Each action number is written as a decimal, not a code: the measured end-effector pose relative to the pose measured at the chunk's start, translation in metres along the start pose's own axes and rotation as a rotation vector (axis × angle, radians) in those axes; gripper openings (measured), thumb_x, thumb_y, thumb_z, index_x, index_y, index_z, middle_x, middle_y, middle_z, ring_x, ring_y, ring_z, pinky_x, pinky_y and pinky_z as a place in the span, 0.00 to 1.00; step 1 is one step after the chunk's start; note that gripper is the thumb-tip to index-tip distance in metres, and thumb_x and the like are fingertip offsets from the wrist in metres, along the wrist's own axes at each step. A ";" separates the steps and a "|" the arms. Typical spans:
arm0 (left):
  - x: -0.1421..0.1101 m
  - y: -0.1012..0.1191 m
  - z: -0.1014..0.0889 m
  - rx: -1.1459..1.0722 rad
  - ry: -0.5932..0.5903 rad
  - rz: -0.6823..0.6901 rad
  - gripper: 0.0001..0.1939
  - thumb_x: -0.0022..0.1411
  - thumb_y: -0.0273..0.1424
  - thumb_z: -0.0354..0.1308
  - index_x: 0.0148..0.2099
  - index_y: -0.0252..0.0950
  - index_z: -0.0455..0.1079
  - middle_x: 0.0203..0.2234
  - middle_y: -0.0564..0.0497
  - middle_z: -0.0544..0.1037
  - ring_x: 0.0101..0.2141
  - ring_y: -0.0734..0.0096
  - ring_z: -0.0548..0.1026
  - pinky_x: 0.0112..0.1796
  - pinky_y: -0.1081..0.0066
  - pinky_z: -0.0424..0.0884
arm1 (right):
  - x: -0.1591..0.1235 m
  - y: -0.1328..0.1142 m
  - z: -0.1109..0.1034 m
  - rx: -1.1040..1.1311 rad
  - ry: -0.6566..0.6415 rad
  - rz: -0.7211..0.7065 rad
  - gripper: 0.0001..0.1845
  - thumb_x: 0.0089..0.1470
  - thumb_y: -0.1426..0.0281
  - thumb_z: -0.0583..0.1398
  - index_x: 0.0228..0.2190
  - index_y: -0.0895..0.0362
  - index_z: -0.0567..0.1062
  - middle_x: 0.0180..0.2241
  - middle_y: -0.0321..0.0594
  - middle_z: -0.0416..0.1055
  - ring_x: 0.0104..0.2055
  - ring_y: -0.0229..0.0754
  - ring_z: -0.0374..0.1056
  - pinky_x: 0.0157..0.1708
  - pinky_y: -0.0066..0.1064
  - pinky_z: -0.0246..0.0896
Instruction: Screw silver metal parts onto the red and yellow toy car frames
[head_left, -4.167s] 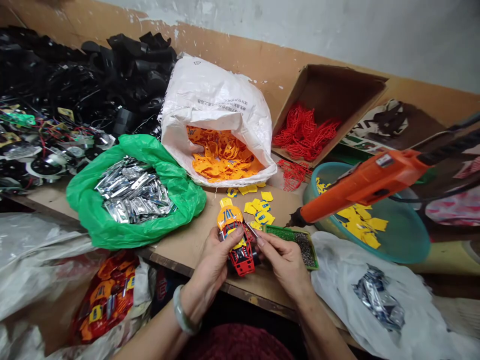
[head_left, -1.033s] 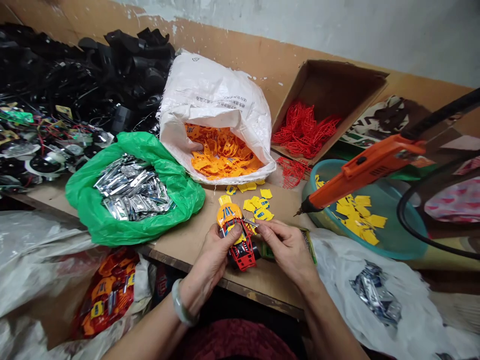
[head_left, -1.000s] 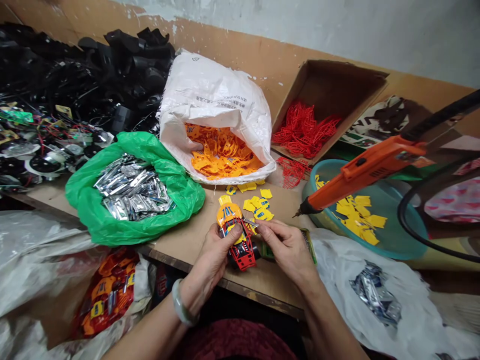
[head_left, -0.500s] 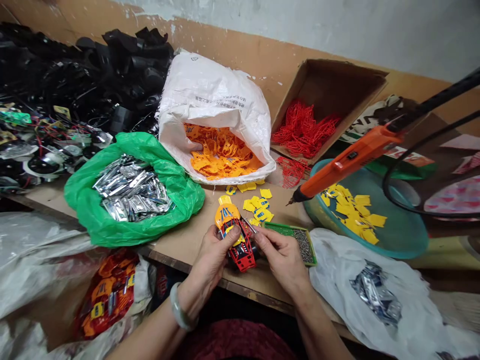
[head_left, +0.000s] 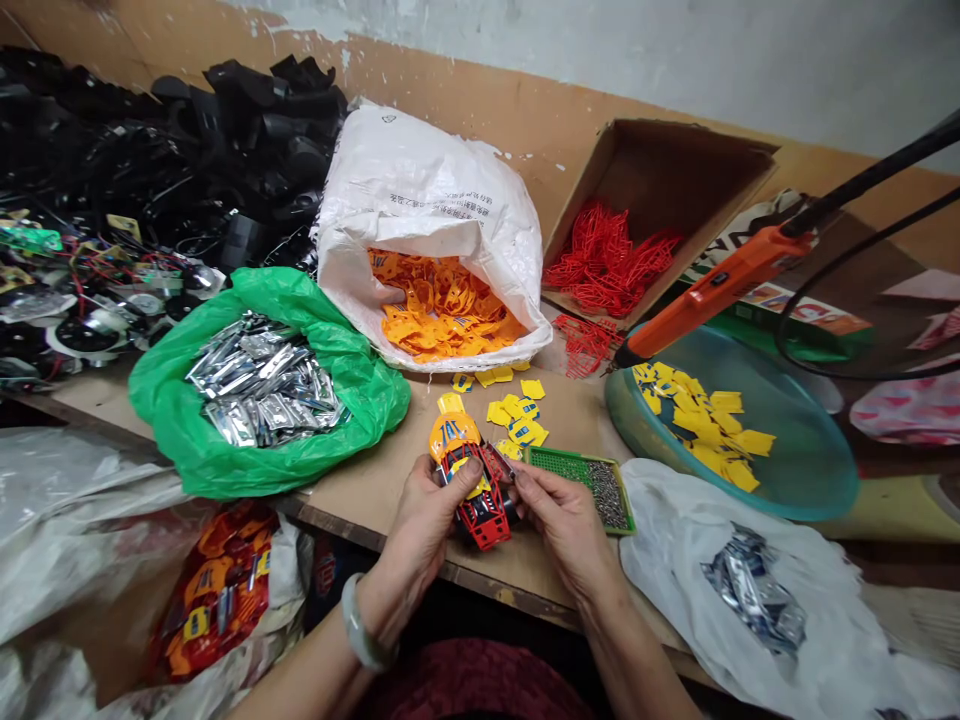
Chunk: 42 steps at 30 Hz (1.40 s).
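Observation:
A toy car (head_left: 453, 432) with an orange front, a red frame and a yellow piece sits in my left hand (head_left: 421, 512), the thumb pressed on top of it. My right hand (head_left: 568, 522) is at the car's right side, thumb and fingers pinched on a small silvery strip (head_left: 504, 460) that lies along the red frame. Whether the strip is seated in the frame I cannot tell. Just right of my right fingers is a green tray (head_left: 551, 459) with small screws (head_left: 607, 492). Several yellow pieces (head_left: 517, 411) lie beyond the car.
An orange electric screwdriver (head_left: 709, 290) hangs at the right, above a teal basin (head_left: 814, 480) of yellow pieces. Behind are a white sack (head_left: 435, 160) of orange shells and a cardboard box (head_left: 690, 160) of red frames. A green bag (head_left: 165, 385) of silvery parts stands left.
The hanging screwdriver has swung a little to the right and up. My right fingers have shifted slightly on the silvery strip, which now shows less above the frame. The car has barely moved.

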<state>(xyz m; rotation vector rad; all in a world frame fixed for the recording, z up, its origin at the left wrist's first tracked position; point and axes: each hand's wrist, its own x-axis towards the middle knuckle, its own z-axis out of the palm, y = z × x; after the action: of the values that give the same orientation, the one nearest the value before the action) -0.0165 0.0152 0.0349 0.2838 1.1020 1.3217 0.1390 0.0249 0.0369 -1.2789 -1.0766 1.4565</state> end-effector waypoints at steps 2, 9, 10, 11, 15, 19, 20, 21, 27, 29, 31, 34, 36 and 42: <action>0.000 -0.002 0.001 0.000 0.005 -0.003 0.37 0.38 0.44 0.80 0.46 0.31 0.71 0.37 0.43 0.82 0.33 0.61 0.80 0.36 0.64 0.79 | 0.000 0.007 0.001 0.013 0.014 -0.007 0.20 0.50 0.54 0.70 0.42 0.51 0.86 0.31 0.41 0.82 0.30 0.39 0.70 0.32 0.31 0.68; 0.001 -0.002 -0.001 0.001 0.023 -0.018 0.38 0.36 0.46 0.80 0.45 0.31 0.71 0.35 0.44 0.82 0.32 0.65 0.79 0.35 0.65 0.78 | -0.005 0.015 0.004 0.063 0.096 -0.027 0.18 0.51 0.55 0.70 0.42 0.49 0.86 0.30 0.40 0.82 0.30 0.39 0.71 0.32 0.30 0.68; 0.002 -0.002 -0.001 0.004 0.035 -0.015 0.39 0.35 0.46 0.81 0.45 0.31 0.71 0.35 0.44 0.82 0.32 0.65 0.79 0.35 0.65 0.78 | -0.005 0.014 0.004 0.057 0.111 -0.036 0.17 0.51 0.56 0.70 0.41 0.49 0.87 0.30 0.40 0.82 0.29 0.39 0.70 0.31 0.29 0.68; 0.002 -0.001 -0.002 0.005 0.043 -0.012 0.39 0.35 0.46 0.81 0.44 0.30 0.71 0.34 0.44 0.82 0.32 0.65 0.79 0.35 0.65 0.78 | -0.006 0.012 0.004 0.041 0.120 -0.047 0.16 0.51 0.56 0.70 0.41 0.49 0.87 0.30 0.40 0.82 0.28 0.38 0.70 0.30 0.29 0.68; 0.004 0.000 -0.003 0.010 0.039 -0.020 0.40 0.34 0.45 0.81 0.45 0.30 0.71 0.34 0.44 0.82 0.32 0.64 0.79 0.35 0.65 0.78 | -0.007 0.005 0.004 -0.059 0.095 -0.095 0.14 0.54 0.59 0.68 0.40 0.49 0.87 0.31 0.40 0.82 0.28 0.39 0.72 0.29 0.29 0.70; 0.004 -0.002 -0.002 0.036 0.044 -0.015 0.39 0.36 0.45 0.81 0.46 0.30 0.71 0.35 0.44 0.82 0.32 0.65 0.79 0.35 0.66 0.78 | -0.007 0.003 0.007 -0.120 0.072 -0.160 0.12 0.56 0.62 0.66 0.41 0.48 0.87 0.36 0.41 0.83 0.34 0.43 0.76 0.36 0.33 0.74; 0.004 -0.003 -0.002 0.039 0.046 -0.010 0.38 0.36 0.44 0.81 0.46 0.29 0.71 0.35 0.44 0.82 0.32 0.65 0.79 0.35 0.66 0.78 | -0.007 0.003 0.007 -0.136 0.069 -0.175 0.12 0.56 0.63 0.66 0.41 0.48 0.86 0.38 0.41 0.84 0.37 0.45 0.78 0.40 0.35 0.74; 0.004 -0.004 -0.002 0.042 0.046 -0.006 0.38 0.37 0.44 0.81 0.46 0.29 0.71 0.35 0.44 0.82 0.32 0.65 0.79 0.36 0.66 0.78 | -0.007 0.004 0.008 -0.150 0.070 -0.187 0.12 0.56 0.63 0.65 0.42 0.48 0.86 0.39 0.42 0.84 0.40 0.46 0.78 0.43 0.36 0.74; 0.003 -0.005 0.001 0.055 0.029 0.016 0.35 0.40 0.42 0.80 0.46 0.29 0.72 0.34 0.45 0.82 0.32 0.65 0.79 0.36 0.66 0.78 | -0.007 0.004 0.008 -0.177 0.106 -0.208 0.12 0.55 0.64 0.66 0.41 0.49 0.87 0.39 0.44 0.84 0.41 0.49 0.79 0.44 0.39 0.75; 0.003 -0.004 0.002 0.071 0.033 0.029 0.33 0.41 0.42 0.79 0.45 0.30 0.72 0.34 0.45 0.82 0.32 0.65 0.79 0.36 0.66 0.77 | -0.007 0.004 0.009 -0.187 0.114 -0.215 0.12 0.55 0.63 0.66 0.40 0.50 0.87 0.38 0.44 0.83 0.41 0.49 0.79 0.43 0.39 0.75; 0.002 -0.004 0.002 0.085 0.040 0.038 0.33 0.41 0.42 0.79 0.44 0.30 0.72 0.33 0.46 0.82 0.32 0.65 0.79 0.36 0.66 0.77 | -0.007 0.003 0.010 -0.194 0.120 -0.219 0.12 0.55 0.63 0.67 0.40 0.50 0.87 0.38 0.45 0.83 0.40 0.49 0.79 0.42 0.39 0.75; 0.002 -0.003 0.001 0.092 0.052 0.036 0.33 0.40 0.43 0.80 0.44 0.31 0.72 0.32 0.47 0.82 0.31 0.64 0.79 0.36 0.66 0.77 | -0.006 0.003 0.011 -0.200 0.121 -0.227 0.12 0.55 0.63 0.67 0.39 0.51 0.87 0.36 0.45 0.82 0.37 0.47 0.78 0.38 0.37 0.75; 0.002 -0.002 0.000 0.091 0.055 0.025 0.34 0.40 0.43 0.80 0.44 0.31 0.71 0.32 0.47 0.82 0.32 0.64 0.79 0.36 0.66 0.77 | -0.006 0.003 0.012 -0.202 0.121 -0.234 0.12 0.54 0.63 0.67 0.39 0.52 0.87 0.34 0.44 0.82 0.35 0.46 0.77 0.36 0.35 0.75; 0.005 0.000 -0.003 0.113 0.055 0.025 0.35 0.39 0.43 0.80 0.44 0.31 0.70 0.34 0.46 0.82 0.32 0.66 0.78 0.37 0.67 0.76 | -0.003 0.006 0.014 -0.174 0.125 -0.239 0.10 0.53 0.66 0.68 0.38 0.52 0.87 0.33 0.44 0.82 0.34 0.44 0.76 0.34 0.33 0.74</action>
<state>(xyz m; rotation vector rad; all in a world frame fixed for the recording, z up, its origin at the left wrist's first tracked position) -0.0194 0.0177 0.0307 0.3473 1.2254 1.2975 0.1252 0.0198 0.0330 -1.2936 -1.2459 1.1100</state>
